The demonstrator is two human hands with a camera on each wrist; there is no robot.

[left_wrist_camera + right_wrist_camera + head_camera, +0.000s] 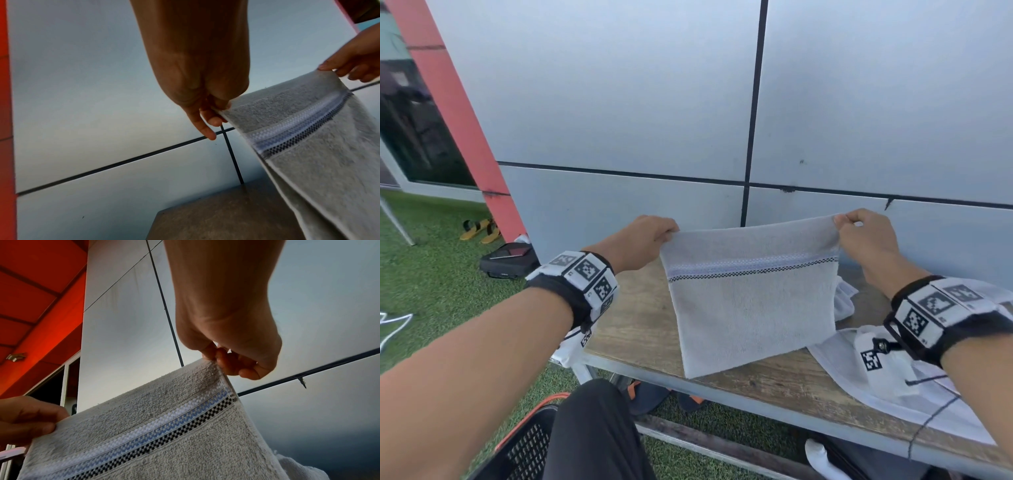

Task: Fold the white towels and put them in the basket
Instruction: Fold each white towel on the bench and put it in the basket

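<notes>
**Head view: two hands hold a white towel stretched above a wooden table**

Head view, from left to right: green artificial grass [431, 274], a pair of yellow sandals [480, 230] beside a red pillar [458, 113], and a black bag [508, 261] lying on the grass. A black mesh basket [524, 448] with an orange rim sits at the lower left, beside the person's knee, below the table's left front corner. The left hand [642, 241] pinches the towel's upper left corner between thumb and fingers. The white towel [751, 301], with a blue and black woven stripe, hangs taut between both hands, its lower corner reaching the front edge of the table [633, 325]. The right hand [866, 236] pinches the upper right corner, fingers curled. More white towels [859, 363] lie crumpled toward the table's right end. A grey panelled wall [619, 102] stands behind
</notes>
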